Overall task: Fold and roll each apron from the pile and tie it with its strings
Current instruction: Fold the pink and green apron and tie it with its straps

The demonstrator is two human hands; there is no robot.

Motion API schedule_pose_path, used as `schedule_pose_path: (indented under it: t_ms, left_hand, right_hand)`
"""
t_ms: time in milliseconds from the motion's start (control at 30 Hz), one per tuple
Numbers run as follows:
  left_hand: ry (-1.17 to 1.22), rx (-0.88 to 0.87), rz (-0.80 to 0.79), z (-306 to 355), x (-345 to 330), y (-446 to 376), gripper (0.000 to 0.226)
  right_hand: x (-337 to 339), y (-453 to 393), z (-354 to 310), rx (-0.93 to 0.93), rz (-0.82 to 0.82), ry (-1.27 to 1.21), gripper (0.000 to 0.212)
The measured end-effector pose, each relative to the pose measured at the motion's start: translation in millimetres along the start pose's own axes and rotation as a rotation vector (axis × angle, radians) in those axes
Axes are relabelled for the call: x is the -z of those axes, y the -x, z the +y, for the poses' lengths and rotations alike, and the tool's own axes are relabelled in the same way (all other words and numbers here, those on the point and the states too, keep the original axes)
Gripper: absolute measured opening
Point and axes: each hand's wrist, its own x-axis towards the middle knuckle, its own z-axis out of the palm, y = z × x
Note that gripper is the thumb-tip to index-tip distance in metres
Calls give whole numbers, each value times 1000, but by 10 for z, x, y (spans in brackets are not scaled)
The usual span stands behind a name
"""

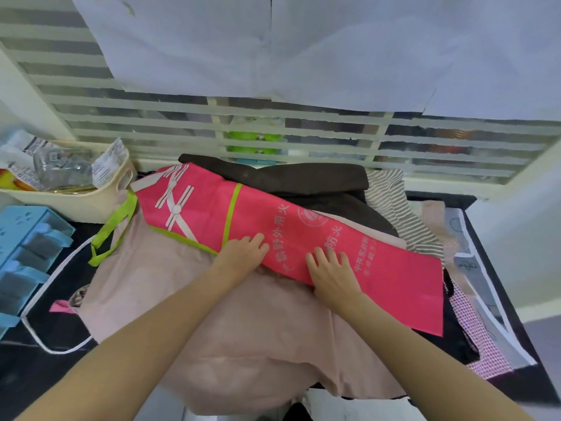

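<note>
**A:** So where was the apron at that point?

**B:** The bright pink fabric apron with white printed lettering and lime-green trim lay folded into a long strip, slanting across the top of the pile. Both hands were on its near edge. The left hand lay flat with fingers spread, pressing down just beside the lime-green stripe. The right hand was just beside it, apart from it, also flat, fingers straight on the lettering. Neither one was gripping anything.

**B:** The lime-green fabric strap loop trailed off well to the left of the left hand.

**A:** What was under it?

**B:** A big pale pink cloth spread under both forearms, toward the person. Beyond the hands sat a dark brown folded garment, and past the right hand a grey-and-white striped fabric. Further right, a pink checked cloth hung at the edge of the black bench.

**A:** Anything else on there?

**B:** Far left of the left hand, a cream plastic basket stuffed with clear wrappers, and closer to the person a light blue plastic drawer organiser. A white cord looped across the bench near it.
</note>
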Motion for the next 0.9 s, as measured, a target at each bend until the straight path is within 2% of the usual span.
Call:
schedule_pose_path:
  t_ms: [67, 100, 167, 200, 333, 400, 500, 700, 800, 900]
  left_hand:
    - [-8, 61, 59, -23, 44, -25, 19]
    - [-13, 89, 79, -33, 48, -40, 14]
    - [-8, 173, 97, -41, 43, -73, 21]
    - [5, 223, 117, -45, 60, -84, 20]
    - [-13, 268, 195, -30, 30, -88, 22]
    - [-23, 228, 243, -27, -48, -59, 20]
    - [20, 133, 341, -20, -181, -51, 28]
    - [-155, 102, 246, -88, -25, -61, 24]
    - [-178, 114, 222, -248, 62, -29, 27]
    - [-136, 40, 262, -348, 212, 17, 27]
  right_hand:
    - [91, -24, -41, -9, -38, -16, 60]
    - [142, -39, -52, -20, -48, -26, 48]
    - [242, -62, -49, -32, -79, -120, 24]
    - [260, -97, -12, -32, -93, -159, 21]
    - [344, -206, 219, -102, -136, -219, 24]
    - [401, -263, 326, -80, -152, -210, 22]
    - [490, -303, 447, -20, -162, -204, 21]
    - [652, -275, 520, 29, -138, -132, 23]
    - [737, -235, 552, 65, -142, -42, 23]
    - [844, -159, 546, 134, -177, 121, 30]
